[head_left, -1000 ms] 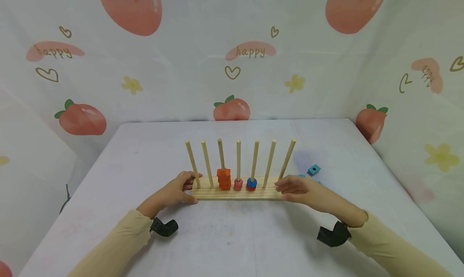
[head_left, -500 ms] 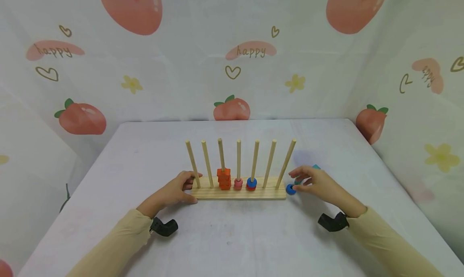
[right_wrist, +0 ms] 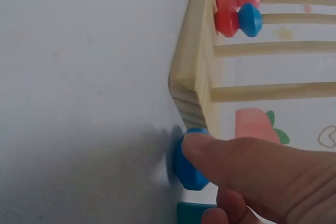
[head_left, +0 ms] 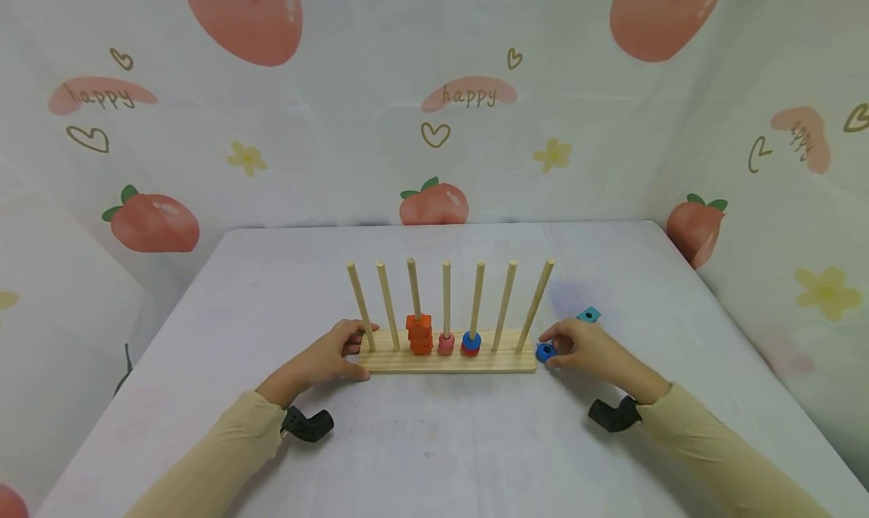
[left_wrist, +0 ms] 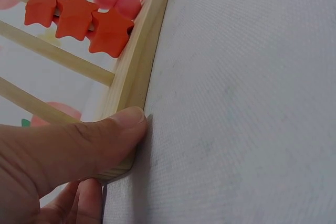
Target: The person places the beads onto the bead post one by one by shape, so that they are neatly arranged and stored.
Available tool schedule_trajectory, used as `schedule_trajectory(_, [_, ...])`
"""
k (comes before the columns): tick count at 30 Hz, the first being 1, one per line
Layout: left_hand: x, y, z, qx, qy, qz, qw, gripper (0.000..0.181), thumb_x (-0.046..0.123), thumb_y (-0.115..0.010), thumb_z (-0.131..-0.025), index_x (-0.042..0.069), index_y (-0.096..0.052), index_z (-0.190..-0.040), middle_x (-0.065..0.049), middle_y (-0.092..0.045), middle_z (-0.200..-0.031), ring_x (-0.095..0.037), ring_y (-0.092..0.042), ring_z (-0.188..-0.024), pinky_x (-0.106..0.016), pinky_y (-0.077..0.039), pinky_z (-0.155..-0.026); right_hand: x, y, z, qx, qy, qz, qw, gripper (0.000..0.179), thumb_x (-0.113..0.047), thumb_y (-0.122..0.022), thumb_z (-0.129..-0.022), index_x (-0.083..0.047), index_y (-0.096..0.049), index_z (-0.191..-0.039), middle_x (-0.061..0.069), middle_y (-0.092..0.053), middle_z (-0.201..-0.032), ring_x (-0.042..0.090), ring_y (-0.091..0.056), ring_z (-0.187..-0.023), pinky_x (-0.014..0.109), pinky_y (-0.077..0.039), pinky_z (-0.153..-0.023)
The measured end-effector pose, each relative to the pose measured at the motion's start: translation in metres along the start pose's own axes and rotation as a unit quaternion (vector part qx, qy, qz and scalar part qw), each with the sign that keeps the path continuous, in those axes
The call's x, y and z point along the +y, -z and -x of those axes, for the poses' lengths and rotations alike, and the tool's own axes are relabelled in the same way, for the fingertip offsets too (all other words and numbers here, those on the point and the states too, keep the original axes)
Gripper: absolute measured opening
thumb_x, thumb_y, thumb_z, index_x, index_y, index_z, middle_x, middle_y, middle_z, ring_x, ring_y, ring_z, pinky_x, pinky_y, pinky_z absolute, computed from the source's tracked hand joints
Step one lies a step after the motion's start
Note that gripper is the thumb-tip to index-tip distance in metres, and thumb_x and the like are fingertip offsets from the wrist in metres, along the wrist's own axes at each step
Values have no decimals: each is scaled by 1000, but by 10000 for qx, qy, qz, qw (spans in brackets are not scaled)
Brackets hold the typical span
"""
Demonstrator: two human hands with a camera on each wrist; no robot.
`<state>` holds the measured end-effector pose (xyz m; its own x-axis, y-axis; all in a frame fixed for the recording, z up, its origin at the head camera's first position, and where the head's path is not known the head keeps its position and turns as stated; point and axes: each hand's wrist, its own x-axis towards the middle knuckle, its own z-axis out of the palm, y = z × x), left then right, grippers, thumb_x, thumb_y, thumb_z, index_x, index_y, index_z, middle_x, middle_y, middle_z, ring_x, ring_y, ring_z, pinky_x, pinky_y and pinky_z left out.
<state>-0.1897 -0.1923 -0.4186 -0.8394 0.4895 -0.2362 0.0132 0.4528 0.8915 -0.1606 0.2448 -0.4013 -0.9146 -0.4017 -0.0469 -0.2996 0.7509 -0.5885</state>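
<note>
A wooden peg rack [head_left: 444,363] with several upright rods stands mid-table. My left hand [head_left: 326,356] grips its left end, thumb along the front edge and fingers behind. Orange star beads [head_left: 419,335] are stacked on one rod, pink beads [head_left: 446,344] on another. A third rod carries a blue bead [head_left: 471,341] over a red bead [right_wrist: 227,21]. Just off the rack's right end, a loose blue bead [head_left: 545,353] rests on the table. My right hand [head_left: 584,350] pinches it, the thumb covering part of it in the right wrist view; the fingertips behind are hidden.
A teal bead [head_left: 589,314] lies beyond my right hand; a teal piece [right_wrist: 191,212] also shows beside the fingers in the right wrist view. The white-covered table [head_left: 434,442] meets a printed cloth backdrop [head_left: 339,171] at its far edge.
My right hand has moved off the rack's right end, slightly rightward, and its thumb and fingers have closed on the loose blue bead. The left hand and rack have stayed in place.
</note>
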Motion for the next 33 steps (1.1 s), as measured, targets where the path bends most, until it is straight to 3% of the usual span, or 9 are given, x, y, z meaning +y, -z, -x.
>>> schedule_trajectory(6, [0,0,0,-5,-14,25,10000,80,-7,-79,-71,-4,-39,-140,-26,-30,-134,-38,-46,-124,-41,-48,-99,-1,-1,-1,36,-28,43,10000,24,-3,-76,-78,3,-69,-101,0,-52,-75,9,-44,-69,21,-41,-58])
schedule_trajectory(10, [1,0,0,-16,-17,59,10000,80,-8,-79,-71,-4,-39,-140,-26,-30,-135,-39,-46,-124,-40,-48,-99,-4,1,-1,143,-143,20,9998,23,-10,-76,-82,0,-69,-100,0,-55,-77,11,-47,-69,22,-42,-58])
schedule_trajectory(17, [1,0,0,-29,6,68,10000,81,-7,-79,-72,-4,-38,-141,-26,-30,-135,-39,-46,-124,-40,-49,-98,-10,18,-6,750,-300,0,9967,24,-17,-75,-84,-2,-67,-102,6,-68,-91,18,-65,-81,31,-53,-70])
schedule_trajectory(22, [0,0,0,-17,-9,33,10000,81,-6,-79,-71,-4,-39,-141,-26,-31,-134,-38,-47,-124,-41,-48,-99,-19,34,-6,1020,-415,-129,9938,33,-20,-72,-88,-1,-63,-114,12,-69,-102,25,-67,-91,39,-57,-77])
schedule_trajectory(28, [-1,0,0,-31,-32,45,10000,81,-7,-79,-71,-4,-38,-141,-26,-30,-134,-39,-47,-124,-40,-49,-98,-37,54,-7,1543,-612,-519,9848,42,-28,-69,-90,-5,-60,-124,16,-67,-113,29,-65,-98,26,-56,-69])
schedule_trajectory(33, [-2,1,0,-57,-86,54,9999,81,-7,-79,-71,-5,-38,-141,-27,-29,-135,-41,-46,-126,-40,-49,-99,-49,67,-9,2243,-362,-768,9708,41,-31,-67,-91,-8,-62,-124,9,-65,-110,9,-64,-89,13,-51,-70])
